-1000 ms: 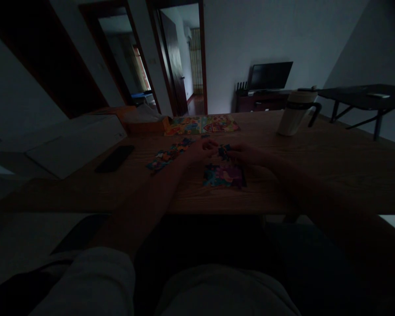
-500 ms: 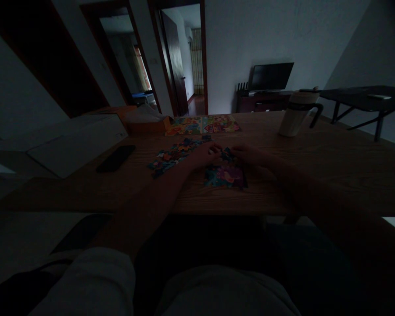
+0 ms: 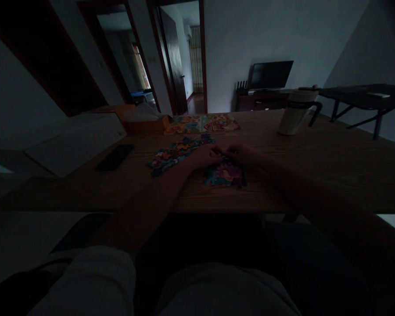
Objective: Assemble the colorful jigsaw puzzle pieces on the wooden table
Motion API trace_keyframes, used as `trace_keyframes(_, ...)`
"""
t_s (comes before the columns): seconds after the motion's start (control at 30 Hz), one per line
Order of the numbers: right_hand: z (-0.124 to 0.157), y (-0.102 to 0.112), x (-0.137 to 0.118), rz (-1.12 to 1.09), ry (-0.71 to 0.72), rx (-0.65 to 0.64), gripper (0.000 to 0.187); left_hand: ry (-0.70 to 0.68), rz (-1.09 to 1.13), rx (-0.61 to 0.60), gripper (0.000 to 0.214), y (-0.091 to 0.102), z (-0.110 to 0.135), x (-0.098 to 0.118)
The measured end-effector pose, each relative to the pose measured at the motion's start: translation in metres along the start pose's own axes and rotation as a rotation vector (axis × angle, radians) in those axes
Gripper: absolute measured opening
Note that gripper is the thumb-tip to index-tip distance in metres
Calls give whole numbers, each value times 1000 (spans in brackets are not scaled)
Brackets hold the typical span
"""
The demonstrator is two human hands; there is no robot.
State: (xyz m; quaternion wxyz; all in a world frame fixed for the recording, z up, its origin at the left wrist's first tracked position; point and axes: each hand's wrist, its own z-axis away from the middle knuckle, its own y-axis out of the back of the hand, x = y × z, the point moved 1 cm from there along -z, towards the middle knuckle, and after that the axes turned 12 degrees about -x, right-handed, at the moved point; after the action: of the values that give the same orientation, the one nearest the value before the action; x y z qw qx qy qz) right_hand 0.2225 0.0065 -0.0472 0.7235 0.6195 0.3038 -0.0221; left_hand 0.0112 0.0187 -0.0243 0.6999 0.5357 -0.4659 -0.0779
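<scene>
A partly joined jigsaw puzzle (image 3: 224, 176), teal on the left and purple on the right, lies on the wooden table in front of me. At its far edge my left hand (image 3: 206, 156) is closed, with the fingertips on a dark blue jigsaw piece. From the other side, my right hand (image 3: 241, 155) pinches at the same dark pieces, its fingers close to the left ones. The fingers hide most of what they hold, and the light is dim. Loose jigsaw pieces (image 3: 173, 154) lie in a heap beyond my left forearm.
A printed picture sheet (image 3: 202, 124) lies at the far side, beside an orange box (image 3: 148, 126) with clear plastic in it. A black phone (image 3: 115, 157) and a white box (image 3: 75, 142) are on the left. On the right stands a handled tumbler (image 3: 293, 116).
My hands have come closer together and slightly nearer to me. The dark pieces between them now sit against the far edge of the joined puzzle, mostly covered by fingers.
</scene>
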Motion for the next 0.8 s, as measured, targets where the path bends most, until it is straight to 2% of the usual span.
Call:
trace_keyframes(0.23, 2, -1, -14, -48, -64, -8, 63, -85, -39, -98, 47, 0, -3, -6)
trace_keyframes(0.3, 2, 0, -16, -47, -77, 4, 59, -76, -67, -100, 47, 1, -4, -8)
trace_keyframes(0.5, 3, 3, -11, -73, -21, 5, 28, -66, -113, -96, 49, 3, -3, -7)
trace_keyframes(0.67, 4, 4, -9, -69, 10, -17, 25, -5, -148, -82, 53, 4, -1, -7)
trace_keyframes(0.8, 4, 4, -12, -59, 5, -5, 24, -41, -113, -110, 50, 5, -1, -6)
